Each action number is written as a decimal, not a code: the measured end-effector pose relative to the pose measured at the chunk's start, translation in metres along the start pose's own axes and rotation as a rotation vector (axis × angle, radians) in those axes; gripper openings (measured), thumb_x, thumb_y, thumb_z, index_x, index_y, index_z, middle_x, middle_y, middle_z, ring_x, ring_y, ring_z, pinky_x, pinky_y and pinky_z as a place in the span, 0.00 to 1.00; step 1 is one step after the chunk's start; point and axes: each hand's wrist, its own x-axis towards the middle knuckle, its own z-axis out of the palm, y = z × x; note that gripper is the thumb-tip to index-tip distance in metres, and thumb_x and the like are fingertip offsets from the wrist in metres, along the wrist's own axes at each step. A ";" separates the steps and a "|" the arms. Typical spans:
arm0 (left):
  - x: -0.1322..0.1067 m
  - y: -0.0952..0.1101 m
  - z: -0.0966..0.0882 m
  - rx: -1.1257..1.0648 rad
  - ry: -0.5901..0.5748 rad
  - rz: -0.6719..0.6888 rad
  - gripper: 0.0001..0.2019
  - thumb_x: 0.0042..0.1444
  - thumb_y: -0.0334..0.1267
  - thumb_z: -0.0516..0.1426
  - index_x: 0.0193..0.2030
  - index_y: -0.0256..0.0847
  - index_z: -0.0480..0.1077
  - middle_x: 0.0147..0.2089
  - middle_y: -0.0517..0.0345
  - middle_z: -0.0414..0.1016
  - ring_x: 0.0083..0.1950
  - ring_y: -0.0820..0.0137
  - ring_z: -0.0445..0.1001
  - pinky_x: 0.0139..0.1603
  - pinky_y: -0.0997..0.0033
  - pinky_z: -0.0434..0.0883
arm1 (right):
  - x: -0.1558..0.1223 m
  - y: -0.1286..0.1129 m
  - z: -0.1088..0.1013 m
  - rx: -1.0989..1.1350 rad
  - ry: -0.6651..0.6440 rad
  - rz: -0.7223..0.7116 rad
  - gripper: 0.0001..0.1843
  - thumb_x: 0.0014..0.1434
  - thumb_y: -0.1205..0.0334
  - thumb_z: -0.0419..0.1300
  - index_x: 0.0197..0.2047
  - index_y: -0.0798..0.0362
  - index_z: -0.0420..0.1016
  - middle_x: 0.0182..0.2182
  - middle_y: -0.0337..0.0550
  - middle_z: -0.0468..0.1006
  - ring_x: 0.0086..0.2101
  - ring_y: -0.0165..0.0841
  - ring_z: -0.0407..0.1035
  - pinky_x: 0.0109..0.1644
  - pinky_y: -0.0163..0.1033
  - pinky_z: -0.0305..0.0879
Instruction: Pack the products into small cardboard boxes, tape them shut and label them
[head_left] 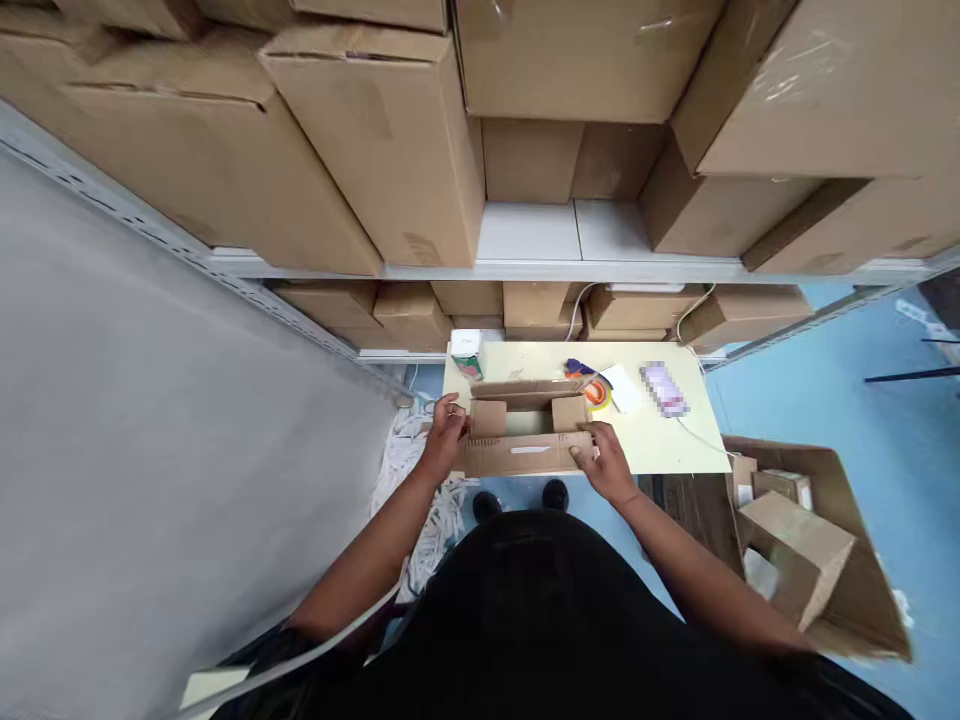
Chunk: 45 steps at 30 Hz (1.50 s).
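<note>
A small cardboard box (517, 455) lies at the front edge of the pale table (675, 445), its flaps spread and the table top showing through its middle. At its left end, my left hand (448, 437) grips the cardboard with bent fingers. My right hand (604, 460) holds the right end, thumb on the front flap and fingers behind it. Just behind the box's right side sit a roll of orange and yellow tape (598, 393) and a dark blue item (576, 367), perhaps part of a tape dispenser.
A phone (664, 388) with a cable and a white paper (622, 388) lie to the right; a small white box (466, 345) stands back left. Shelves (525, 270) of cartons rise behind. A large open carton (825, 490) stands right, shredded white strips (405, 450) left.
</note>
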 end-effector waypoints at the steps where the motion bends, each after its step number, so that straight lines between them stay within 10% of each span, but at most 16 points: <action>1: 0.004 0.004 -0.002 0.091 -0.038 0.049 0.31 0.68 0.51 0.49 0.74 0.47 0.49 0.44 0.60 0.65 0.41 0.71 0.72 0.45 0.69 0.70 | -0.002 -0.002 0.004 -0.018 0.004 -0.009 0.24 0.66 0.54 0.61 0.62 0.51 0.66 0.52 0.54 0.70 0.56 0.47 0.65 0.61 0.59 0.68; 7: 0.012 0.016 -0.003 0.468 -0.158 0.291 0.21 0.66 0.49 0.55 0.59 0.41 0.73 0.42 0.56 0.68 0.41 0.67 0.71 0.50 0.65 0.70 | -0.010 -0.005 0.021 -0.057 0.087 0.072 0.32 0.64 0.51 0.63 0.67 0.53 0.60 0.56 0.58 0.66 0.56 0.49 0.64 0.57 0.59 0.71; 14: -0.008 -0.003 0.015 0.791 0.095 0.363 0.10 0.63 0.40 0.58 0.46 0.40 0.77 0.48 0.47 0.67 0.52 0.58 0.69 0.57 0.57 0.68 | -0.008 -0.010 0.025 -0.059 0.120 0.098 0.35 0.63 0.52 0.63 0.68 0.53 0.58 0.59 0.60 0.64 0.56 0.48 0.65 0.57 0.58 0.71; 22: -0.016 0.012 0.056 1.202 -0.194 0.448 0.11 0.64 0.29 0.52 0.45 0.39 0.75 0.48 0.42 0.73 0.51 0.53 0.69 0.53 0.54 0.68 | 0.029 0.011 -0.012 -0.239 -0.026 0.119 0.16 0.68 0.59 0.52 0.53 0.54 0.74 0.49 0.53 0.75 0.52 0.43 0.70 0.58 0.49 0.68; 29: -0.020 0.017 0.066 1.065 -0.097 0.310 0.11 0.65 0.30 0.52 0.47 0.37 0.75 0.51 0.43 0.72 0.53 0.56 0.71 0.56 0.56 0.72 | 0.141 0.076 -0.022 -0.735 -0.380 0.501 0.18 0.64 0.56 0.58 0.52 0.57 0.74 0.49 0.58 0.77 0.52 0.48 0.70 0.51 0.45 0.67; 36: -0.016 0.008 0.048 0.750 -0.129 0.296 0.17 0.62 0.29 0.51 0.53 0.42 0.77 0.55 0.49 0.72 0.54 0.63 0.75 0.60 0.61 0.73 | 0.174 0.124 0.011 -0.783 -0.542 0.561 0.20 0.63 0.58 0.58 0.56 0.57 0.70 0.50 0.59 0.75 0.51 0.46 0.72 0.48 0.44 0.67; 45: -0.002 0.030 0.033 0.409 -0.157 0.008 0.13 0.63 0.40 0.54 0.45 0.42 0.79 0.42 0.55 0.82 0.46 0.64 0.80 0.50 0.65 0.76 | 0.154 0.067 -0.049 -0.660 -0.219 0.357 0.18 0.61 0.55 0.58 0.53 0.54 0.68 0.48 0.53 0.76 0.41 0.40 0.72 0.42 0.40 0.64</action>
